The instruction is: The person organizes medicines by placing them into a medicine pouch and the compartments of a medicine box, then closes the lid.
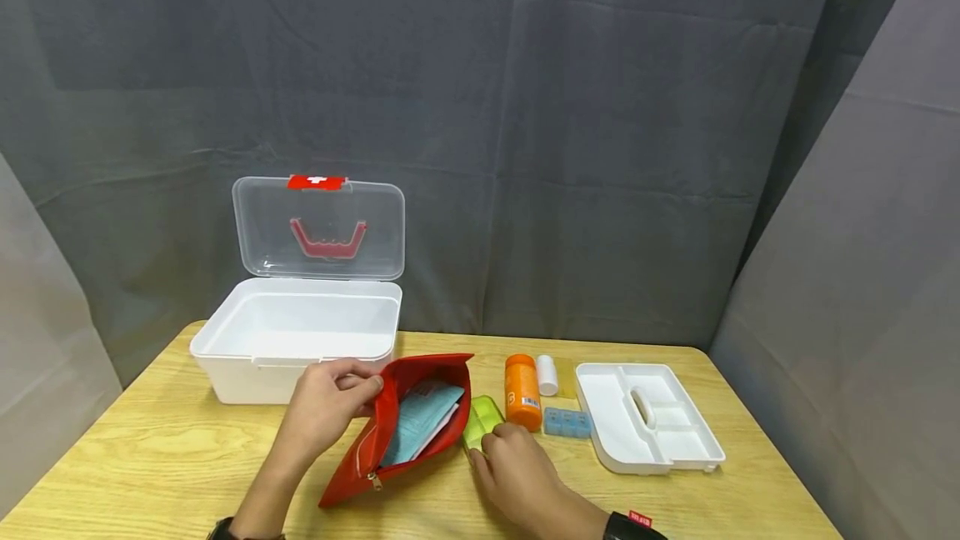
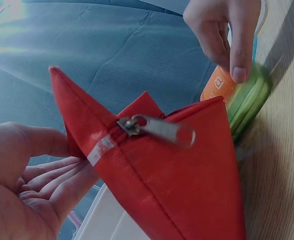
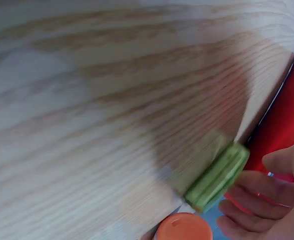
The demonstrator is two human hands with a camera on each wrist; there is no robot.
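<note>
My left hand (image 1: pixel 327 405) pinches the edge of a red zippered pouch (image 1: pixel 352 473) between thumb and fingers. The pouch gapes open, and a light blue packet (image 1: pixel 423 422) with white edges shows inside. Its metal zipper pull (image 2: pixel 167 131) hangs near the corner in the left wrist view. Just right of the pouch, my right hand (image 1: pixel 517 469) holds a green pill case (image 1: pixel 483 417) by its near end, fingers bent over it. The case (image 3: pixel 218 178) looks blurred in the right wrist view, low over the wood and close to the pouch.
An orange bottle (image 1: pixel 522 394), a white bottle (image 1: pixel 547 376), a yellow flat item (image 1: pixel 567 377) and a blue pill case (image 1: pixel 567 422) stand right of the green case. Beyond them lies a white divided tray (image 1: pixel 622 448). At back left, a white box (image 1: pixel 255 373) has its clear lid raised.
</note>
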